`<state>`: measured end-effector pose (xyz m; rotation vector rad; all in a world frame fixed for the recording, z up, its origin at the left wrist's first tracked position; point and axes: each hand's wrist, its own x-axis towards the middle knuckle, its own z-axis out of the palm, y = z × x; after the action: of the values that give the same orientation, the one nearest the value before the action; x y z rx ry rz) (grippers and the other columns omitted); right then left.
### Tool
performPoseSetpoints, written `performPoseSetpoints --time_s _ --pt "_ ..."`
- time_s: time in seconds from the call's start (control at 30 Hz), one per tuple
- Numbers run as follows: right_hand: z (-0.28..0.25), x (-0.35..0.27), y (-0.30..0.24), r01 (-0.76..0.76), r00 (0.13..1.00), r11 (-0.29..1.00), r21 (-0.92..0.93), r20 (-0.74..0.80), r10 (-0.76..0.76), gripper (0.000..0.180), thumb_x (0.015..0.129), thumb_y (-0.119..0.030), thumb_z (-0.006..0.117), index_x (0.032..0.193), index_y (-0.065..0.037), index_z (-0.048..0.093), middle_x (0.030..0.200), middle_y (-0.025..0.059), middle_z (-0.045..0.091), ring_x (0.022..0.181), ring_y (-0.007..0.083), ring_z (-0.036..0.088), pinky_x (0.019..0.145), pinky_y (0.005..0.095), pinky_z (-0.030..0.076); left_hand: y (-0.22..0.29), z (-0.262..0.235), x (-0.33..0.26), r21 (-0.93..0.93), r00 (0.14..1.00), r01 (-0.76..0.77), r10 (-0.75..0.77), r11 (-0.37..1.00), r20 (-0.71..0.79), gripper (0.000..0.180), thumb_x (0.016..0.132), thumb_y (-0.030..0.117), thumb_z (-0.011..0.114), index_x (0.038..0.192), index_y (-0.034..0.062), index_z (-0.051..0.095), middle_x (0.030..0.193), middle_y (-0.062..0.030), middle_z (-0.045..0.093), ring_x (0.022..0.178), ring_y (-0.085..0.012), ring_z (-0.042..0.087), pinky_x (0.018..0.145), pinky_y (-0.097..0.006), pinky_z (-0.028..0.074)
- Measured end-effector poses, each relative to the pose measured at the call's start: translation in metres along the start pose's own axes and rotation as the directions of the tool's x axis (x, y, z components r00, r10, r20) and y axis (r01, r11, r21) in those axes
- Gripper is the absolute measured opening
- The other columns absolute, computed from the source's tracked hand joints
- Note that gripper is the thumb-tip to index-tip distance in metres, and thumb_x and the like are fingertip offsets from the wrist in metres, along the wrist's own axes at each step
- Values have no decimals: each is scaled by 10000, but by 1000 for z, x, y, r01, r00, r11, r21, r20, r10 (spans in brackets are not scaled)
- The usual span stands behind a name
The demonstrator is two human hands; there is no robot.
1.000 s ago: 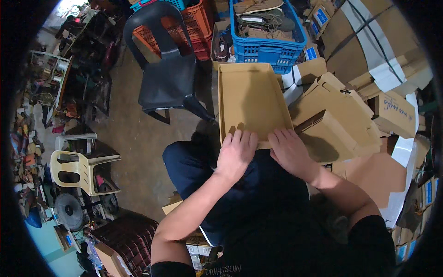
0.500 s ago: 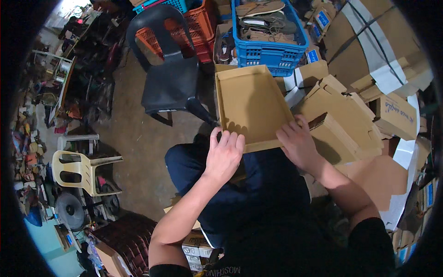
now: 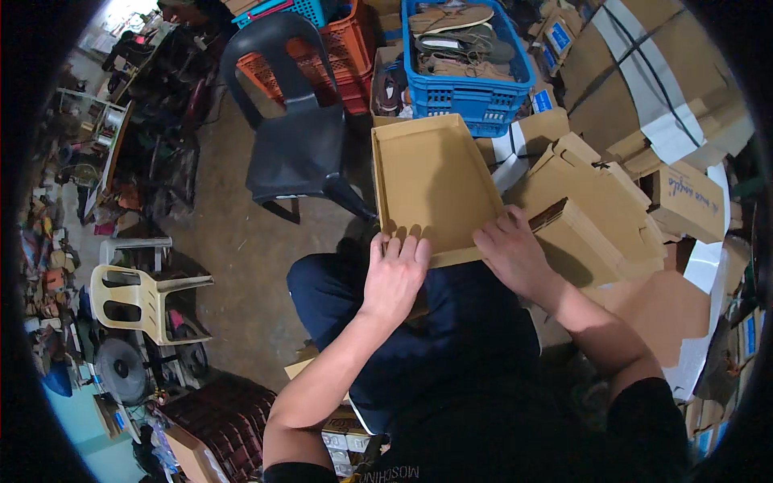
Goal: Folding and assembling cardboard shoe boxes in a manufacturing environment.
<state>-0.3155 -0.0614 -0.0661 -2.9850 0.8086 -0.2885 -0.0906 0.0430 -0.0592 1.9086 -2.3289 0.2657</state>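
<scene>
A shallow brown cardboard box tray [image 3: 431, 173] lies open in front of me, resting on my lap over dark trousers. My left hand [image 3: 393, 276] grips its near left corner, fingers pressed over the edge. My right hand [image 3: 509, 251] holds the near right corner, fingers on the tray's side wall. The tray's inside is bare.
More folded cardboard boxes [image 3: 596, 201] pile up to my right. A blue crate [image 3: 467, 88] of sandals stands beyond the tray, beside an orange crate [image 3: 346, 48]. A dark plastic chair [image 3: 294, 137] stands ahead left, a cream chair [image 3: 133, 294] at far left.
The tray has shifted slightly to the right and tilted. My hands have slid from its near middle out toward the two near corners.
</scene>
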Motion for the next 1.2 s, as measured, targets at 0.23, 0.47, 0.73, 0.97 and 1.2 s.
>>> performPoseSetpoints --time_s 0.23,0.47,0.73,0.97,1.2 --pt "-1 2 1 62 998 997 56 28 -64 256 907 -144 538 1140 -60 602 1009 100 655 1048 273 642 1076 445 413 -8 -1 -3 -89 1000 26 -26 996 3 272 759 45 657 1026 60 606 932 -81 576 980 -267 608 1043 -500 392" --pt "0 -8 2 68 995 995 79 66 -73 252 895 -146 541 1126 -74 610 1017 93 653 1045 263 639 1085 449 416 -20 -22 -5 -320 997 -44 64 946 52 302 794 163 768 1036 56 622 996 -96 586 1061 -300 576 1067 -502 380" --pt "-25 -58 -28 152 956 960 236 210 -203 298 865 -349 721 1055 -137 634 1014 58 622 1061 278 611 1128 525 374 -26 20 -47 -915 637 387 -685 -112 354 473 1013 257 687 1353 24 455 1294 -113 519 1217 -226 523 1059 -376 423" --pt "-43 -50 -18 147 983 901 407 40 -179 394 846 -387 797 1084 -114 643 1098 88 622 1120 295 596 1131 508 381 -13 41 -59 -797 685 356 -443 -488 578 437 1040 269 616 1433 105 514 1231 -6 629 1153 -111 579 1019 -290 436" --pt "23 -44 13 -342 885 574 744 49 464 673 962 -302 717 1491 -7 421 1438 207 521 1341 325 508 1168 449 364 -12 57 -63 -660 693 294 -322 -691 645 423 1066 222 576 1451 54 530 1159 20 668 1004 -44 631 878 -214 512"
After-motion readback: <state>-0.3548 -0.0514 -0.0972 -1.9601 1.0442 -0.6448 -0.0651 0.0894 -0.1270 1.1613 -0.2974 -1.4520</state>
